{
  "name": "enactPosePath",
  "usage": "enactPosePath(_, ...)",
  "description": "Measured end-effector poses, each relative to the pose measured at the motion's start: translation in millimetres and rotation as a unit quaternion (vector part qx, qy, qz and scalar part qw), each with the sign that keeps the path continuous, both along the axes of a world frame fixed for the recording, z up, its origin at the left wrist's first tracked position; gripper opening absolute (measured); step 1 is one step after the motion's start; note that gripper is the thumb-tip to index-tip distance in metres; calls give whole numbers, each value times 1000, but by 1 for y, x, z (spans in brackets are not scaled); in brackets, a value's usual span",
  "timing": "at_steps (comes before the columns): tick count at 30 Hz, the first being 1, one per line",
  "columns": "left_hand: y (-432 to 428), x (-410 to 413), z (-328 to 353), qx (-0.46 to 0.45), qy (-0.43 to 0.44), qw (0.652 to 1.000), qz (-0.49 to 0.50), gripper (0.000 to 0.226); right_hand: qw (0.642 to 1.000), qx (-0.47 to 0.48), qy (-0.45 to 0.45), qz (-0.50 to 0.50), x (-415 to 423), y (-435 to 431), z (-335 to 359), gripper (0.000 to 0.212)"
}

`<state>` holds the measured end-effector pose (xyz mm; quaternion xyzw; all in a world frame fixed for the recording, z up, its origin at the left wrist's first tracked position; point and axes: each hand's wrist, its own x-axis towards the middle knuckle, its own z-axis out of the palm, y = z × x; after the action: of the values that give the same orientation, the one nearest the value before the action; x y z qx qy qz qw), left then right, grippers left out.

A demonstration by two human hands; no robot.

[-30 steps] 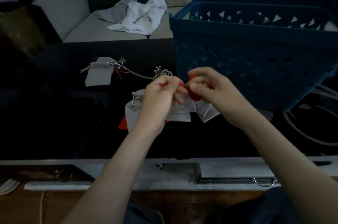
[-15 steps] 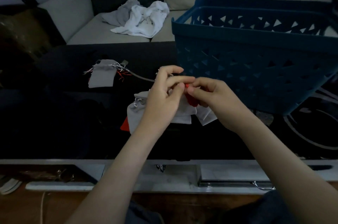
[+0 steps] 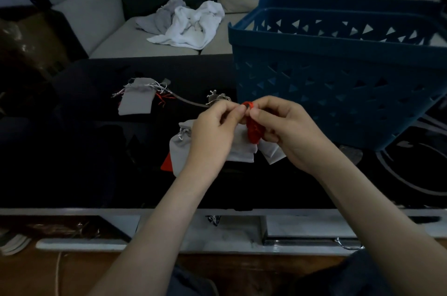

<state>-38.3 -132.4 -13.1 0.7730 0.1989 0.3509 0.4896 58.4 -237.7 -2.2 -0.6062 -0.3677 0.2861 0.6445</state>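
Observation:
A small red drawstring pouch [image 3: 254, 130] hangs between my two hands above the dark table. My left hand [image 3: 212, 134] pinches its top edge from the left. My right hand [image 3: 287, 131] pinches the same opening from the right, with its fingers curled round the pouch. Beneath the hands lies a small heap of grey pouches [image 3: 180, 150], with a red corner [image 3: 167, 165] showing under it. Another grey pouch [image 3: 136, 99] with loose white and red strings lies further back on the left.
A large blue plastic basket [image 3: 338, 82] stands on the table at the right, close behind my right hand. Beyond the table is a pale sofa [image 3: 116, 36] with a bundle of white and grey cloths [image 3: 188, 23]. The table's pale front edge [image 3: 72, 211] runs below my forearms.
Both hands have stayed together over the grey heap. The fingertips have shifted to the pouch's top, and more of the red pouch now shows between them.

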Motion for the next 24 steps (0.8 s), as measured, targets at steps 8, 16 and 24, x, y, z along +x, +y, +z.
enactPosePath(8,-5,2,-1,-48,-17,999,7,17,999,37,-21,-2,-6,4,0,20)
enactPosePath(16,-8,0,-3,39,-21,998,-39,20,996,61,57,5,-8,3,4,10)
enactPosePath(24,-1,1,-8,76,22,996,-44,15,999,3,4,-33,-5,4,4,8)
